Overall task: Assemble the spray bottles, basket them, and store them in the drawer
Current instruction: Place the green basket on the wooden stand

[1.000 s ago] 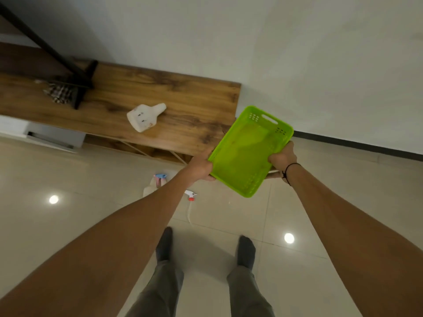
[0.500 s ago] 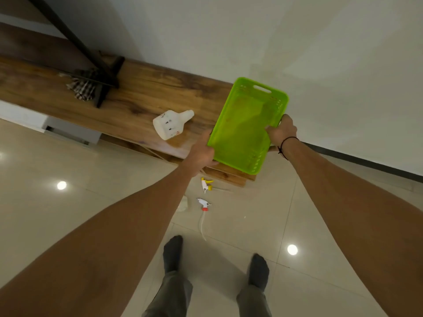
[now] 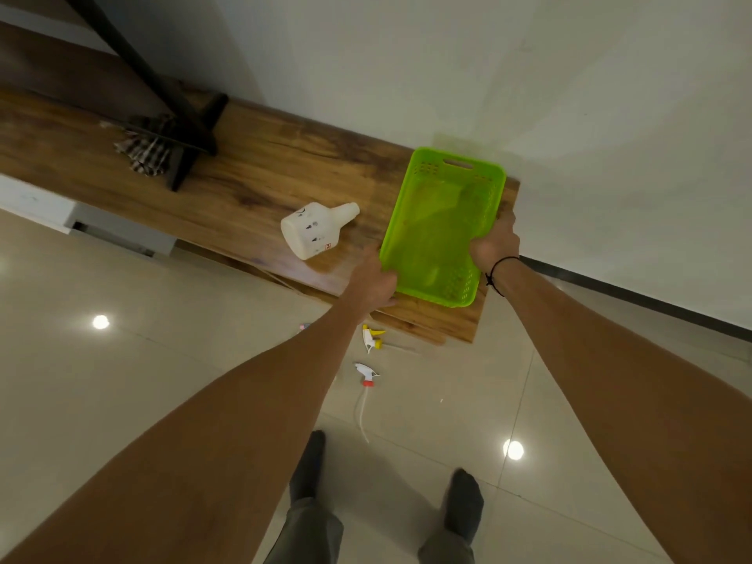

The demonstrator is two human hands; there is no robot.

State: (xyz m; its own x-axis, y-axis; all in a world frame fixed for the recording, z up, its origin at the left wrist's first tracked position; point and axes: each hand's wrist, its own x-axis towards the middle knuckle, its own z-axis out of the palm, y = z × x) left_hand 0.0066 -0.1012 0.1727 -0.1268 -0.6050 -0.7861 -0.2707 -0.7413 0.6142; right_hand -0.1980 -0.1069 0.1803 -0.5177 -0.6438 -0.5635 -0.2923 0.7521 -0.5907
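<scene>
An empty lime-green plastic basket [image 3: 441, 221] rests on the right end of the low wooden cabinet top [image 3: 252, 185]. My left hand [image 3: 372, 280] grips its near left rim and my right hand [image 3: 494, 242] grips its right rim. A white capless bottle [image 3: 313, 230] lies on its side on the wood just left of the basket. On the floor below the cabinet edge lie a spray head with yellow trigger [image 3: 372, 337] and a white spray head with a red collar and long tube [image 3: 366, 376].
A black stand leg [image 3: 191, 128] and a checked cloth [image 3: 144, 146] sit at the cabinet's left part. A white drawer front [image 3: 81, 221] shows below the top at left. The wall runs behind. My socked feet [image 3: 464, 498] stand on glossy floor tiles.
The basket went from held in the air beyond the cabinet's end to lying flat on the right end of the cabinet top. I have stepped closer; both hands kept their grip.
</scene>
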